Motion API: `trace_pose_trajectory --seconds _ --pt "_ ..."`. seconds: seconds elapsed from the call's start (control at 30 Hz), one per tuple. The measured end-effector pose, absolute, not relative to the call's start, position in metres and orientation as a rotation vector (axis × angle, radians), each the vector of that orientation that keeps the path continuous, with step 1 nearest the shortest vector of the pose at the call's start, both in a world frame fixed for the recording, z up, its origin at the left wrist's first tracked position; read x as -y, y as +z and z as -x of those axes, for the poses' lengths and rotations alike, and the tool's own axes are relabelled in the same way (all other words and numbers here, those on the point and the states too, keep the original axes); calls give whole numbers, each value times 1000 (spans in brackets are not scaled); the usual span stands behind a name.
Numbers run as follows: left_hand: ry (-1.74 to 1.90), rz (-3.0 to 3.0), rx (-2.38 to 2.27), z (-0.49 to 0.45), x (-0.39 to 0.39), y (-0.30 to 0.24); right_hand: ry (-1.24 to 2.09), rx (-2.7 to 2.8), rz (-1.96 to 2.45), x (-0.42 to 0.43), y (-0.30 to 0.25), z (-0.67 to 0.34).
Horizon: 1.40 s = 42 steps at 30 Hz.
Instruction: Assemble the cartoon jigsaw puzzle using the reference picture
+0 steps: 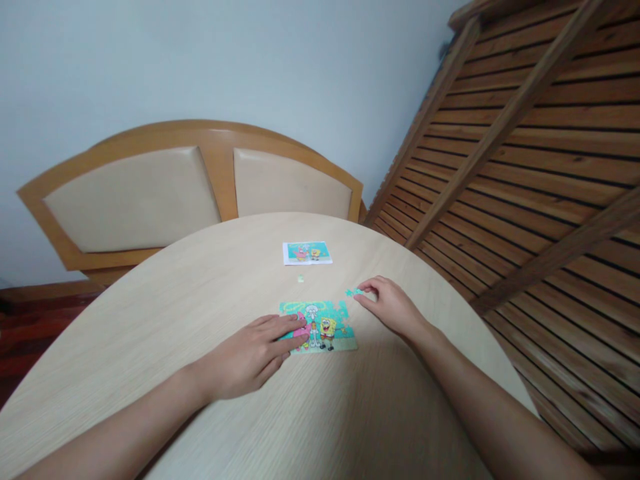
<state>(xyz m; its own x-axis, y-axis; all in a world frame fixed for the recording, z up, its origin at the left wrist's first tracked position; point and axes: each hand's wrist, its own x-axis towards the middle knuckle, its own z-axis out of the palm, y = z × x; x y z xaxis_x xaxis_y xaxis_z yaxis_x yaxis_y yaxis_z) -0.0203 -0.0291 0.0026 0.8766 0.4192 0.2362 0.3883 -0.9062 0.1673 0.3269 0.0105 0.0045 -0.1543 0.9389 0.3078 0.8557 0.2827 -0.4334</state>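
A jigsaw puzzle [327, 328] with cartoon figures on a turquoise ground lies on the round table, with gaps along its upper right side. My left hand [260, 347] rests flat on the puzzle's left part, fingers stretched over the pink figure and hiding some of it. Just beyond the puzzle's upper right corner, my right hand [385, 300] pinches a turquoise puzzle piece [351, 292] between thumb and fingertips. A pale green loose piece [301, 279] lies apart, above the puzzle.
Farther back on the table [210, 280] lies a reference picture [309, 253] with a white border. A padded wooden headboard-like backrest [225, 167] stands behind the table against the wall. Slatted wooden panels [525, 153] lean at the right.
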Motion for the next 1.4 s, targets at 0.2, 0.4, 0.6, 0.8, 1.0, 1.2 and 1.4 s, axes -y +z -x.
trace_pose_trajectory --seconds 0.2,0.4,0.6,0.8,1.0,1.2,1.4 --pt "430 -2921 -629 20 29 2 427 1869 1538 -12 2 -322" --pt "414 -2935 -627 20 29 2 596 1847 1352 -6 4 -303" --pt "435 -2921 -634 20 29 2 581 1936 1353 -5 0 -289" --pt "440 -2915 -636 21 29 1 548 1996 1361 -6 0 -288" --pt "447 -2907 -645 20 29 1 527 2024 1348 -7 -1 -288" --pt "415 -2910 -638 20 28 1 485 2074 1306 -8 -2 -289" --pt "417 -2913 -633 20 29 2 445 2105 1322 -9 -6 -291"
